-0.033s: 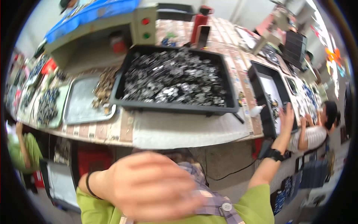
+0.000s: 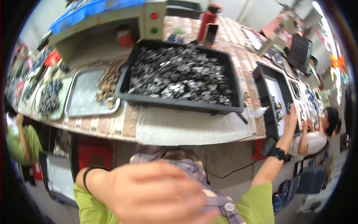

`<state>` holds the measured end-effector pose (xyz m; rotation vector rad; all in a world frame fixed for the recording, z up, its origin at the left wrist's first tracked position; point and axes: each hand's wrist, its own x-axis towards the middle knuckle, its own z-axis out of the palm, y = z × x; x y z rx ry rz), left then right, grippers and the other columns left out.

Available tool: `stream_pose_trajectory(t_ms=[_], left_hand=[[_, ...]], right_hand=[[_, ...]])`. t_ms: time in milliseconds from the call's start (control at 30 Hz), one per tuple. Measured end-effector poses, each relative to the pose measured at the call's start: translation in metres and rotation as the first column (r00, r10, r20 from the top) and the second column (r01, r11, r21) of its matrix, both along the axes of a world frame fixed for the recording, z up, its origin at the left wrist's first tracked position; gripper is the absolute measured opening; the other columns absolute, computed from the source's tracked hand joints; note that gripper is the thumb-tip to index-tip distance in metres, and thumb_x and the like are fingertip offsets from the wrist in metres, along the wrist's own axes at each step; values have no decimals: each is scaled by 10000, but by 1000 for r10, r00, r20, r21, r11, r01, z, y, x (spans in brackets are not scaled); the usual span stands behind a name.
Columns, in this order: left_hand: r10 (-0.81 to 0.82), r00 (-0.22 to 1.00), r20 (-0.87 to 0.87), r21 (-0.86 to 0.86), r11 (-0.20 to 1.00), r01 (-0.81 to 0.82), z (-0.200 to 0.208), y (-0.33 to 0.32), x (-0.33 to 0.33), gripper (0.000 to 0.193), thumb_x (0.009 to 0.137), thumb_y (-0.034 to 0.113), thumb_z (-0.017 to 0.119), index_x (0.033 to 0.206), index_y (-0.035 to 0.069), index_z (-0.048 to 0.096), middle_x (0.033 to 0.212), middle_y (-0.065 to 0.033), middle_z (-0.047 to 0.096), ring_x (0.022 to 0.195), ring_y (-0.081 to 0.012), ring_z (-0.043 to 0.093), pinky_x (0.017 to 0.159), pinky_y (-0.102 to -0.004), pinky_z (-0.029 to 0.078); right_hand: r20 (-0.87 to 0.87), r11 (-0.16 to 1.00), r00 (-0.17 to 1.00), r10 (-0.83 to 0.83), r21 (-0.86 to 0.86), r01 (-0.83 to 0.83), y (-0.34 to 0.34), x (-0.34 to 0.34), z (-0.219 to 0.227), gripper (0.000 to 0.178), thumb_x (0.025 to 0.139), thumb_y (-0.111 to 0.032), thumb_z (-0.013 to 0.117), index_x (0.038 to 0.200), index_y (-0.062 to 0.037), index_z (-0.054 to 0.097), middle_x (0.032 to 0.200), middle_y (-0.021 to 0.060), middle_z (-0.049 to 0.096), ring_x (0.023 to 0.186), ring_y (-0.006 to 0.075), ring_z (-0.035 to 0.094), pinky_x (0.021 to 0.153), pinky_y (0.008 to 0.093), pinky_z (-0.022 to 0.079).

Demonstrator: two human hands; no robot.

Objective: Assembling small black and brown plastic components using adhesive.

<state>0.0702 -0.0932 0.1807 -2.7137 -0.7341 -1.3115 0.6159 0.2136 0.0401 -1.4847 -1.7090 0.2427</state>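
My left hand (image 2: 160,194) is large and blurred in the lower foreground, in front of my plaid apron (image 2: 186,170). Motion smears its fingers, so I cannot tell whether they hold anything. Out to the right, my right hand (image 2: 291,121) reaches to the inner right side of a long dark tray (image 2: 271,127), fingers stretched out. A white lining (image 2: 274,87) covers part of the tray's bottom, with small metal and dark pieces (image 2: 278,110) on it. At the table's middle stands a big black bin (image 2: 179,105) heaped with small black and silvery pieces (image 2: 179,74).
Left of the bin lie a metal tray (image 2: 84,93) with brownish pieces (image 2: 110,80) and a pale green tray (image 2: 57,112). A white squeeze bottle (image 2: 260,112), red bottle (image 2: 209,20) and phone (image 2: 210,35) stand nearby. Co-workers sit left (image 2: 28,143) and right (image 2: 311,142).
The whole view has shifted slightly, with the bin now a little higher and further right. My right hand's fingers look straighter along the tray's side. My left hand stays blurred in the foreground.
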Motion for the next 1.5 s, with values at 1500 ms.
stream_pose_trajectory(t_ms=[1500], left_hand=[[717, 672, 186, -558, 640, -528, -114, 44, -134, 235, 863, 47, 421, 1060, -16, 531, 650, -45, 495, 641, -117, 452, 671, -273, 365]], right_hand=[[-160, 959, 954, -255, -166, 229, 3, -160, -100, 337, 668, -198, 702, 903, 13, 585, 812, 162, 629, 763, 301, 609, 656, 355, 456]])
